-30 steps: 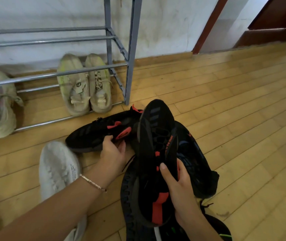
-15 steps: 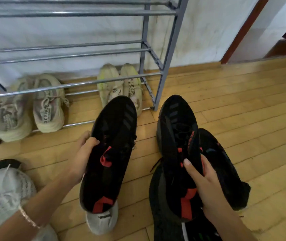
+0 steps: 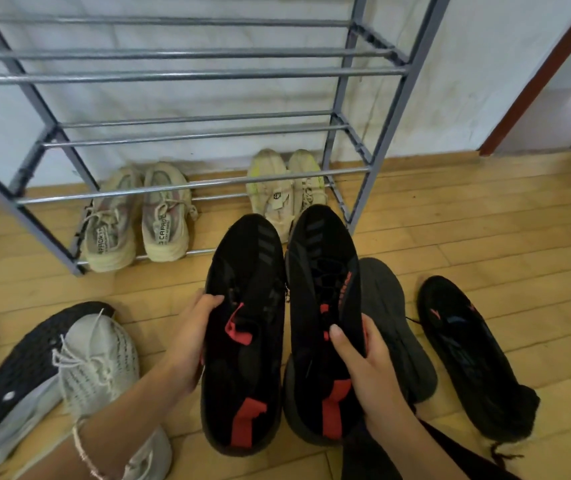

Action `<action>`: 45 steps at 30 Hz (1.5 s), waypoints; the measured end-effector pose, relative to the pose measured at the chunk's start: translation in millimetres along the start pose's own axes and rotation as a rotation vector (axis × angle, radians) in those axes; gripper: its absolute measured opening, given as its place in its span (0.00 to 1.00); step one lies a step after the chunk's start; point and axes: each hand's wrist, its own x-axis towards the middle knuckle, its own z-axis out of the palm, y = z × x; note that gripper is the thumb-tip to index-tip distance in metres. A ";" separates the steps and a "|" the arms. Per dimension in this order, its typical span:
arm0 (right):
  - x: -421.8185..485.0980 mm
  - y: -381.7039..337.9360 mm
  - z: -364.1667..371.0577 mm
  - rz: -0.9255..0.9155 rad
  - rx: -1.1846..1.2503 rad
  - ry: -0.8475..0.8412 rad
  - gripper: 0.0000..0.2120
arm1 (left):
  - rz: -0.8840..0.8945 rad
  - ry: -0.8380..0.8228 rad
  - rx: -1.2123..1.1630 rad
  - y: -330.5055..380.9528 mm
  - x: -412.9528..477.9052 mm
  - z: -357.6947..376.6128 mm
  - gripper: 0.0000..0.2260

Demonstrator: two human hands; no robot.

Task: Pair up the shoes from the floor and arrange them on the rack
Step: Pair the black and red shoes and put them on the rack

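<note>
Wooden plank floor (image 3: 485,237) throughout, white wall (image 3: 208,98) at 12 o'clock, brown door frame (image 3: 537,74) at 2 o'clock.

Grey metal rack (image 3: 374,140) against the wall, from 9 to 1 o'clock; upper tiers bare. On the lowest tier: beige pair (image 3: 138,220) at 10 o'clock, pale yellow-green pair (image 3: 286,188) at 12 o'clock, toes toward the wall.

At centre, two black shoes with red accents, held side by side, toes toward the rack, inner edges touching or nearly so:
- Left black shoe (image 3: 246,334), gripped by left hand (image 3: 190,344) along its outer side, fingers curled over the collar edge.
- Right black shoe (image 3: 322,323), gripped by right hand (image 3: 367,368), thumb pressed on the tongue area, fingers wrapped around the outer side.

On the floor:
- Dark grey shoe (image 3: 398,334) at 3 o'clock, just beside the right black shoe, partly hidden behind the right hand.
- Black shoe with blue and red marks (image 3: 474,358) at 4 o'clock, apart from the grey one.
- White knit shoe (image 3: 100,365) at 8 o'clock, laces loose.
- Black-soled shoe (image 3: 17,375) on its side, touching the white knit shoe.

Thin bracelet (image 3: 83,448) on the left wrist.
</note>
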 end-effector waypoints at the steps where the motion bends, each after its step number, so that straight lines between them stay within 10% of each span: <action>1: 0.6 -1.9 0.1 -0.004 0.003 -0.001 0.15 | -0.001 0.005 0.003 -0.9 -0.1 -0.8 0.08; 3: 3.5 -4.5 -1.5 -0.007 0.011 0.002 0.15 | -0.006 -0.089 -0.012 4.3 -9.8 2.3 0.14; 6: 7.0 -8.8 -4.6 0.011 0.026 0.006 0.16 | 0.060 -0.228 0.090 11.8 -15.2 0.3 0.57; 11: 19.0 -28.5 -6.2 -0.010 0.072 0.012 0.09 | 0.078 -0.289 0.005 24.0 -28.7 7.1 0.19; 26: 175.1 -167.6 12.0 -0.026 0.034 -0.007 0.16 | 0.347 -0.149 0.066 178.3 54.7 75.6 0.11; 45: 284.7 -194.1 18.9 -0.060 -0.380 0.041 0.19 | 0.167 -0.150 0.045 209.8 141.0 136.9 0.13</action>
